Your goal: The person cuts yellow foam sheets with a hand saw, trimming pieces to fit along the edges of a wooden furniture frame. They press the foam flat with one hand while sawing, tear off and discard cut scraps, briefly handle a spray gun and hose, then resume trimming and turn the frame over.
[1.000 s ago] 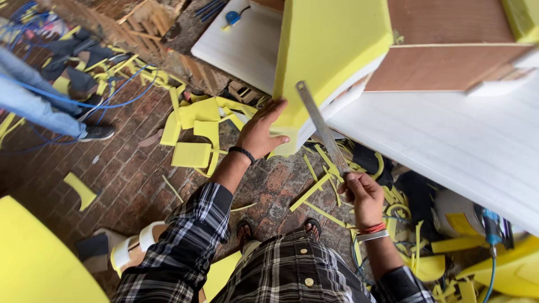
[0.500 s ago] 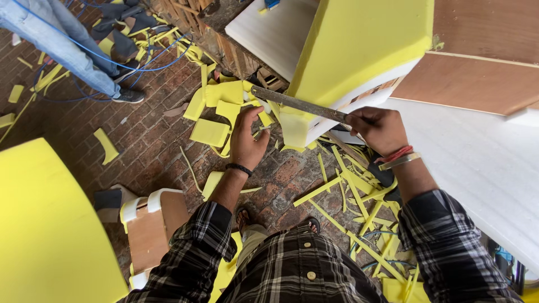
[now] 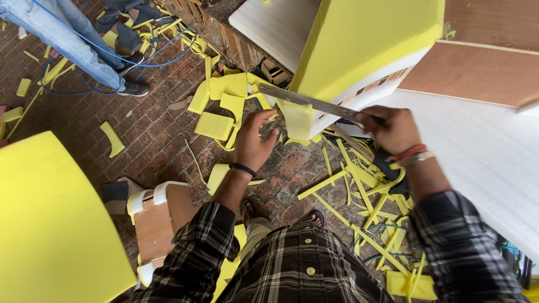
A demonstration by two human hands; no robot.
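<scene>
Partly hidden, knife blade enters foam block.

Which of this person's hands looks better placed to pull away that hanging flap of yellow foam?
Probably the left hand. It is open, with fingers right beside the foam flap. The right hand is closed around the handle of the long blade, which lies across the top of the flap.
</scene>
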